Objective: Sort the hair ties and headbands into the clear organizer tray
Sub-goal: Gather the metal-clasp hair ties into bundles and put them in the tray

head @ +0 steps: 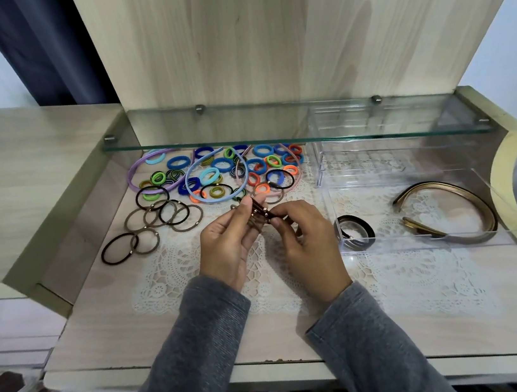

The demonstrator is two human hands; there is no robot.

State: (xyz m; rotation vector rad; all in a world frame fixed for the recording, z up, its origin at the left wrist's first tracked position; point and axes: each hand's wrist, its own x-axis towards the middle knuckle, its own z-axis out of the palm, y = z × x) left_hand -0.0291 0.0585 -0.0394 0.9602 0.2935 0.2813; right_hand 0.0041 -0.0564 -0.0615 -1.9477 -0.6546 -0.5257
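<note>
Mid-worktop: brown hair ties (258, 217), bunched, pinched between left hand (228, 248) and right hand (307, 245) (fingers curled on them); risk: springy bunch slips, scattering short of tray (390, 245).

Blue, green and orange hair ties (223, 170) crowd the far edge of the pale wood-grain desk (104, 334), a lilac headband (131, 177) beside them; brown and black ties (157, 218) lie toward its left edge. A bronze headband (462, 193) sits in the clear tray (456, 242). The lace mat (168, 275) is white, the sleeves (210, 335) grey.
</note>
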